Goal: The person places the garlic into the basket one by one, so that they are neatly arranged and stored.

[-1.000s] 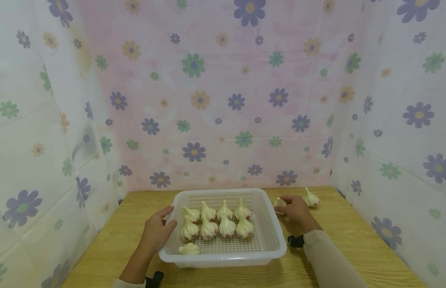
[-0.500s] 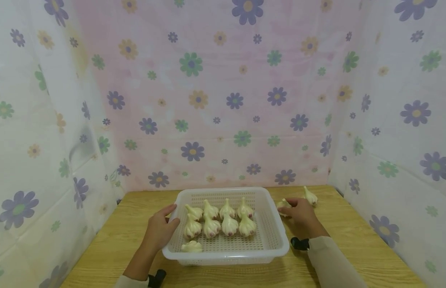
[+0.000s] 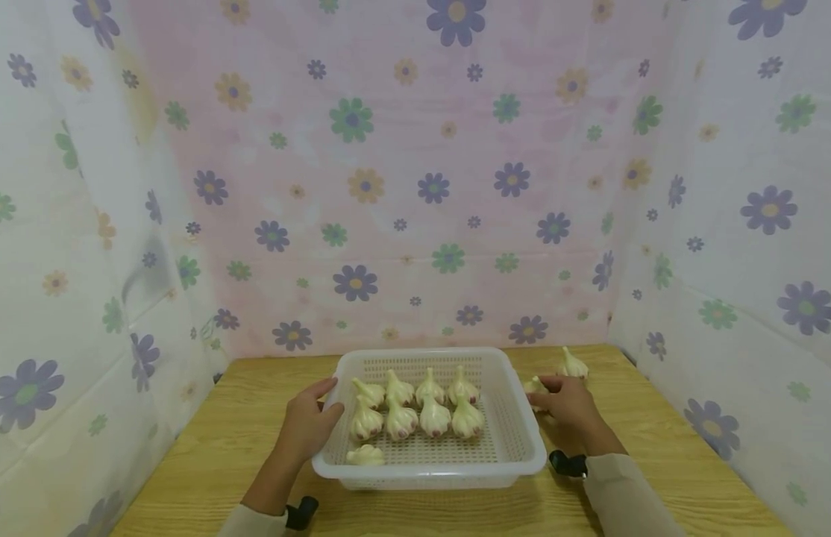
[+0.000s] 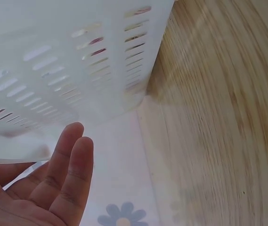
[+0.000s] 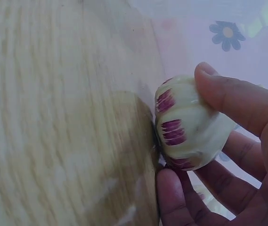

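A white plastic basket (image 3: pixel 429 471) with slotted sides stands before me, holding several garlic bulbs (image 3: pixel 401 424). Most are in two rows with stems pointing away; one bulb (image 3: pixel 365 456) lies apart at the front left. My left hand (image 3: pixel 306 424) holds the basket's left rim, thumb over the edge; in the left wrist view two fingers extend below it, outside the wall. Right of the basket, my right hand (image 3: pixel 573 406) grips another garlic bulb (image 5: pixel 190 127) between thumb and fingers, low at the tabletop. Its purple-streaked base faces the right wrist camera.
One more garlic bulb (image 3: pixel 572 364) sits on the wooden table (image 3: pixel 664 447) just beyond my right hand. Flower-printed cloth (image 3: pixel 415 186) encloses the table at the back and both sides.
The basket, with my left hand on its rim, has shifted a little to the right. My right hand and its garlic bulb have also moved slightly right, toward the bulb behind it.
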Available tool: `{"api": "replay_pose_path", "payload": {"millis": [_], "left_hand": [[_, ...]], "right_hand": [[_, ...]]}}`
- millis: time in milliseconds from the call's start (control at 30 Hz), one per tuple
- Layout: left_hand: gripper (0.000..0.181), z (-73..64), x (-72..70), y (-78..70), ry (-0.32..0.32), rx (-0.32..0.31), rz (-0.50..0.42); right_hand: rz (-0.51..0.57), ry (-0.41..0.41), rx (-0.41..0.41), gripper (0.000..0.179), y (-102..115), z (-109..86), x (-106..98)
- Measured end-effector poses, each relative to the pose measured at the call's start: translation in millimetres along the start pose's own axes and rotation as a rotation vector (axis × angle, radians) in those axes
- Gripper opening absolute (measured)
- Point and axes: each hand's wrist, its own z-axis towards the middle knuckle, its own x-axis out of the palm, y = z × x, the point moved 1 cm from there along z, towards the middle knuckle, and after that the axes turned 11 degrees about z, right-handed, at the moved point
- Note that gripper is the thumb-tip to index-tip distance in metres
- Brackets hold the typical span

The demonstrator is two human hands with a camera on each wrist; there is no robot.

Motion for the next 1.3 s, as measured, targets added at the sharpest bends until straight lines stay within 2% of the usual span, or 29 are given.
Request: {"api": "replay_pose_path", "payload": {"millis": [200, 433, 667, 900, 1133, 1300], "left_hand": [[0.056, -0.4, 2.9, 0.4, 0.018, -0.004, -0.004], [0.056, 1.2, 3.3, -1.3, 0.004, 0.017, 0.022], [0.056, 2.9, 2.7, -3.8, 0.001, 0.026, 0.030], [0.056, -1.5, -2.7, 0.1, 0.004, 0.003, 0.034], [0.056, 0.2, -1.4, -1.6, 0.004, 0.016, 0.021], [0.056, -0.5, -2.6, -4.0, 0.001, 0.017, 0.034]], "right_hand": [[-0.025, 0.007, 0.004, 0.075, -1, -6.1, -7], [-0.011, -0.021, 0.032, 0.084, 1, -10.2, -20], [0.020, -0.031, 0.050, 0.088, 14, -18.1, -24], [0.054, -0.041, 0.042, 0.091, 20, -16.8, -22], [0.067, -0.057, 0.059, 0.093, 31, -21.2, -32], [0.059, -0.076, 0.041, 0.090, 43, -22.6, -38]]}}
